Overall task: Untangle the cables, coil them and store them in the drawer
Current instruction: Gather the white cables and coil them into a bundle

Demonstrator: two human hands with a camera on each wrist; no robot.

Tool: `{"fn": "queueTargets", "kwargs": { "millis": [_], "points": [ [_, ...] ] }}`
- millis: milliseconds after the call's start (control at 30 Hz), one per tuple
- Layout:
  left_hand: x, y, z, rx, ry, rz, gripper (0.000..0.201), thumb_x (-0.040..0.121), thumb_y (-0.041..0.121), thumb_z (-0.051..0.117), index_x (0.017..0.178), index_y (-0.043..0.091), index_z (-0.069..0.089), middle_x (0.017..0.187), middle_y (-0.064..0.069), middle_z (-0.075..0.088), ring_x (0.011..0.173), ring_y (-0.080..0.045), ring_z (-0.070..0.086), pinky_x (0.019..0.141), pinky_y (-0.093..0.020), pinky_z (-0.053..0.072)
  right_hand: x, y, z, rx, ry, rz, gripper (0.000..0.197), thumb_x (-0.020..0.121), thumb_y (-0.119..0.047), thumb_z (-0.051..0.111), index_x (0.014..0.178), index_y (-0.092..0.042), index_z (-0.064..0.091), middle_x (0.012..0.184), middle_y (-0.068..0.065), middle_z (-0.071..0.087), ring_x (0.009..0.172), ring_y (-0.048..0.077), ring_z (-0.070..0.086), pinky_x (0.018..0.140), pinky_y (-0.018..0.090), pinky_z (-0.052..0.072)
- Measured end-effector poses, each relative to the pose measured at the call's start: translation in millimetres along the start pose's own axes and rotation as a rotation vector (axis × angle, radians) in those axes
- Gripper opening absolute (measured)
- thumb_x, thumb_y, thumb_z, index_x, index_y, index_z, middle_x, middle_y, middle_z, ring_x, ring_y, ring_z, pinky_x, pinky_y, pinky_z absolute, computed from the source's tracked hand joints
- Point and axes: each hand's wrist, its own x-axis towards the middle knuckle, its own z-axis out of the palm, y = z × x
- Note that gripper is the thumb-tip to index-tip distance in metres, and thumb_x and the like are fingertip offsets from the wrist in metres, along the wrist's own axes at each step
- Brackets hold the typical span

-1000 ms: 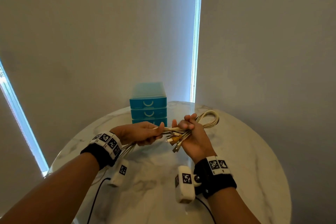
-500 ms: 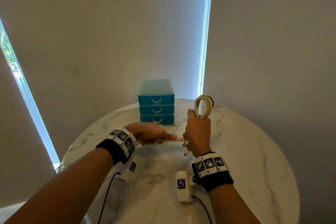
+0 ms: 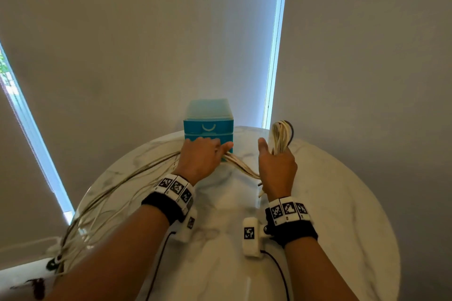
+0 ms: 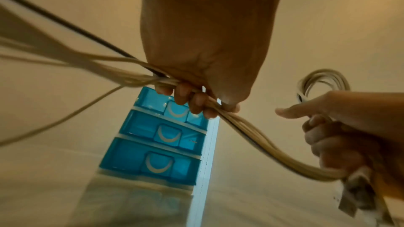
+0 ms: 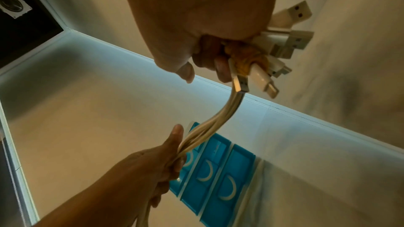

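dim room, backlit blinds, motion-blurred cables [image 4: 65, 65]

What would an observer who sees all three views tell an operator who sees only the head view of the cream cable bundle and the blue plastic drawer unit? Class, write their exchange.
Operator: What sticks out below the right hand?
Observer: The right wrist view shows white USB plugs at the end of the cream cable bundle, with a yellowish band wound round them.
Operator: How many drawers does the blue plastic drawer unit have?
Observer: The left wrist view shows three, all shut.
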Motion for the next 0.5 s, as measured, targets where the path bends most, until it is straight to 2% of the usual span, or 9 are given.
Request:
{"fn": "queueTargets", "kwargs": {
  "millis": [33, 133, 200, 267, 333, 400, 433, 500],
  "points": [
    [3, 5, 3, -0.061, 0.007, -0.026, 0.059, 0.107, 0.071, 0.029, 0.075, 0.029, 0.055, 0.079, 0.007, 0.061, 0.078, -0.020, 0.061, 0.077, -0.040, 0.047, 2, 3, 0, -0.019, -0.016, -0.010, 0.062, 0.095, -0.064, 0.066, 0.106, -0.003, 0.072, 0.099, 0.015, 0.076, 0.096, 0.036, 0.073, 0.087, 0.046, 0.062],
    [7, 8, 13, -0.406, -0.151, -0.121, 0.054, 0.108, 0.063, 0.045, 0.069, 0.027, 0.060, 0.074, 0.007, 0.060, 0.078, -0.019, 0.059, 0.072, -0.035, 0.041, 12, 12, -7, -0.031, -0.011, 0.048, 0.058, 0.096, -0.068, 0.061, 0.077, -0.014, 0.068, 0.083, 0.013, 0.074, 0.084, 0.034, 0.073, 0.087, 0.052, 0.062],
    [6, 8, 17, -0.533, -0.211, -0.095, 0.051, 0.105, 0.051, 0.057, 0.064, 0.021, 0.063, 0.066, 0.006, 0.059, 0.070, -0.017, 0.056, 0.069, -0.032, 0.040, 23, 18, -15, 0.000, 0.043, 0.126, 0.060, 0.097, -0.070, 0.058, 0.075, -0.015, 0.065, 0.084, 0.016, 0.073, 0.082, 0.036, 0.073, 0.086, 0.054, 0.063],
    [2, 18, 13, -0.611, -0.237, -0.034, 0.051, 0.102, 0.042, 0.063, 0.055, 0.021, 0.056, 0.058, 0.005, 0.053, 0.061, -0.014, 0.048, 0.068, -0.032, 0.040, 32, 21, -22, -0.024, 0.045, 0.180, 0.060, 0.100, -0.065, 0.058, 0.082, -0.009, 0.067, 0.080, 0.014, 0.070, 0.076, 0.033, 0.071, 0.082, 0.050, 0.063],
    [0, 28, 9, -0.739, -0.251, 0.053, 0.051, 0.100, 0.033, 0.067, 0.050, 0.025, 0.054, 0.055, 0.005, 0.048, 0.057, -0.012, 0.042, 0.067, -0.030, 0.041, 29, 20, -22, -0.042, -0.066, 0.217, 0.061, 0.098, -0.064, 0.063, 0.077, -0.007, 0.062, 0.071, 0.009, 0.063, 0.065, 0.026, 0.064, 0.067, 0.043, 0.059],
    [-3, 34, 5, -0.884, -0.209, 0.075, 0.051, 0.100, 0.024, 0.068, 0.051, 0.025, 0.053, 0.054, 0.003, 0.043, 0.053, -0.010, 0.039, 0.063, -0.020, 0.040, 15, 15, -18, 0.017, -0.241, 0.266, 0.068, 0.086, -0.076, 0.069, 0.066, -0.016, 0.047, 0.062, 0.004, 0.050, 0.054, 0.019, 0.049, 0.052, 0.032, 0.045],
    [-4, 33, 6, -0.951, -0.169, 0.058, 0.054, 0.101, 0.020, 0.068, 0.050, 0.026, 0.050, 0.052, 0.005, 0.040, 0.051, -0.008, 0.036, 0.059, -0.016, 0.037, 7, 11, -15, 0.049, -0.345, 0.279, 0.071, 0.079, -0.085, 0.070, 0.063, -0.021, 0.043, 0.060, 0.002, 0.043, 0.050, 0.016, 0.042, 0.050, 0.029, 0.038],
    [-7, 28, 9, -1.061, -0.093, 0.005, 0.059, 0.103, 0.019, 0.066, 0.049, 0.028, 0.046, 0.049, 0.009, 0.038, 0.048, -0.006, 0.032, 0.055, -0.017, 0.033, -9, 1, -8, 0.125, -0.552, 0.317, 0.077, 0.066, -0.100, 0.063, 0.060, -0.027, 0.037, 0.058, -0.001, 0.035, 0.047, 0.014, 0.032, 0.049, 0.028, 0.030]
  ]
}}
